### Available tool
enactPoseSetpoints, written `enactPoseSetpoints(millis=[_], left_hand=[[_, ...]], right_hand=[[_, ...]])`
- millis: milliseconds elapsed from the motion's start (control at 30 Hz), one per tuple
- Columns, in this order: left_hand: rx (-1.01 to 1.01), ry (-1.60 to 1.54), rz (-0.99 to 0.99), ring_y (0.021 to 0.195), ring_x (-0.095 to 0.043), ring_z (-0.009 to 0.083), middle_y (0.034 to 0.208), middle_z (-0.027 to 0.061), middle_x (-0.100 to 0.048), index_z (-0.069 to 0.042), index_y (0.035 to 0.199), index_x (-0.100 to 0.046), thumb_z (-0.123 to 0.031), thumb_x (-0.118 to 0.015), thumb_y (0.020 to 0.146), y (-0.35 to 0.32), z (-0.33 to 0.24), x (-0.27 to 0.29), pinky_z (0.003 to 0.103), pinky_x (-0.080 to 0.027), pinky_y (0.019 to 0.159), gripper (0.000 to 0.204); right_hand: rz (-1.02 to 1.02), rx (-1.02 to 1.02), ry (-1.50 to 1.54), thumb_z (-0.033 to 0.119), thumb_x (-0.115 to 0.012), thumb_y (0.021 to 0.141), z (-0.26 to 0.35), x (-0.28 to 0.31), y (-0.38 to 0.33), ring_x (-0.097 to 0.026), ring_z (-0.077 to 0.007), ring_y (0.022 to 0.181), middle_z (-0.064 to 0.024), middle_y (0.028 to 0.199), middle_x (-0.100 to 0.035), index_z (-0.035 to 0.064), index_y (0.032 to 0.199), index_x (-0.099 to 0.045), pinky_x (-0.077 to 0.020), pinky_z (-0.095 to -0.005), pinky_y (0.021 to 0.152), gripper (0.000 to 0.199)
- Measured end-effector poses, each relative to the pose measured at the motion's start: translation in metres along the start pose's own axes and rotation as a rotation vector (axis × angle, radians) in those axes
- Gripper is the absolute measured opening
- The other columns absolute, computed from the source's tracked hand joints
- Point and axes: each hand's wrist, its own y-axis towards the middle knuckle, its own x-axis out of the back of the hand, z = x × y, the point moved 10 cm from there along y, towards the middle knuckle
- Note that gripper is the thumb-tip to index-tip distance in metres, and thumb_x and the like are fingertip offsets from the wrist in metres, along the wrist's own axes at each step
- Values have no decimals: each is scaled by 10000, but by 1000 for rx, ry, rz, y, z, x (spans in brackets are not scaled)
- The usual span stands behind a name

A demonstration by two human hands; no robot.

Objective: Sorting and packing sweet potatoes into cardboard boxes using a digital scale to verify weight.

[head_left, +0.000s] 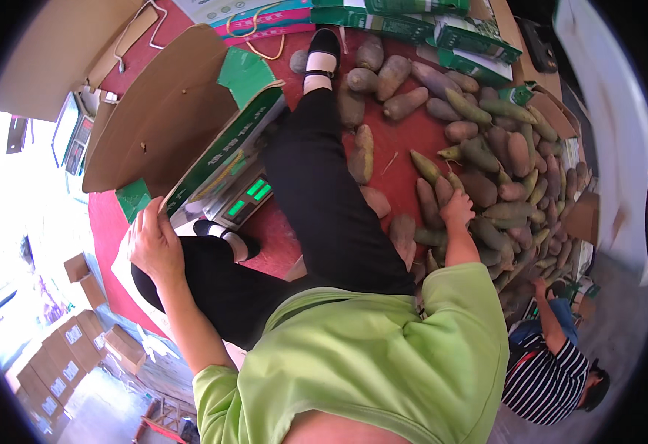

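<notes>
My left hand [152,240] pinches the near edge of an open cardboard box [146,133], brown inside with green printed sides. The box stands tilted on a scale [246,200] with a green lit display, left of my legs. On the right, my right hand [457,209] is closed over a reddish-brown root vegetable [444,190] in the pile; its fingertips are partly hidden. The pile of root vegetables [513,211] is mixed, some long and green like radishes, others plump and purplish brown.
Loose roots lie on the red floor covering [398,152] by my outstretched foot [322,55]. Flattened green cartons [405,26] lie at the far edge. Brown boxes [61,362] stand at the lower left. A person in a striped shirt [546,377] works at the lower right.
</notes>
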Motion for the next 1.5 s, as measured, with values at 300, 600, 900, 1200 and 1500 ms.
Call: enactPoseSetpoints(millis=[300,600,900,1200,1500], left_hand=[[-9,-25,23,802,-631,245,823,52,-636,-125,947,-629,-95,-592,795,2,-1,4,365,-478,702,160],[-59,-8,10,761,-622,244,788,48,-606,-114,929,-589,-101,-603,785,-5,-1,8,370,-473,666,145],[-90,-19,14,711,-603,215,734,29,-566,-114,893,-583,-118,-606,772,-3,2,6,357,-458,621,123],[-93,-33,8,687,-595,215,726,21,-561,-119,879,-582,-119,-613,765,-2,4,7,354,-457,616,118],[-82,-40,22,742,-618,234,775,39,-597,-127,931,-598,-118,-592,789,-4,3,2,369,-474,656,143]], right_hand=[[27,187,336,196,-849,554,54,38,-27,-473,-327,1198,-130,1276,-502,119,1293,-434,-417,-502,945,851],[-114,1057,1257,71,-799,585,206,295,-125,-528,-213,1105,-118,1196,-550,9,1261,-461,-410,-329,962,758],[-464,1749,810,98,-771,575,323,453,-327,-519,-336,1075,-118,1118,-571,109,1201,-522,-416,-409,936,674],[-450,1960,665,110,-768,587,390,446,-390,-504,-316,1097,-131,1134,-557,76,1168,-511,-410,-403,928,636],[-219,1783,-199,152,-755,684,471,321,-366,-537,-339,1118,-127,1200,-568,111,1182,-548,-474,-430,897,541]])
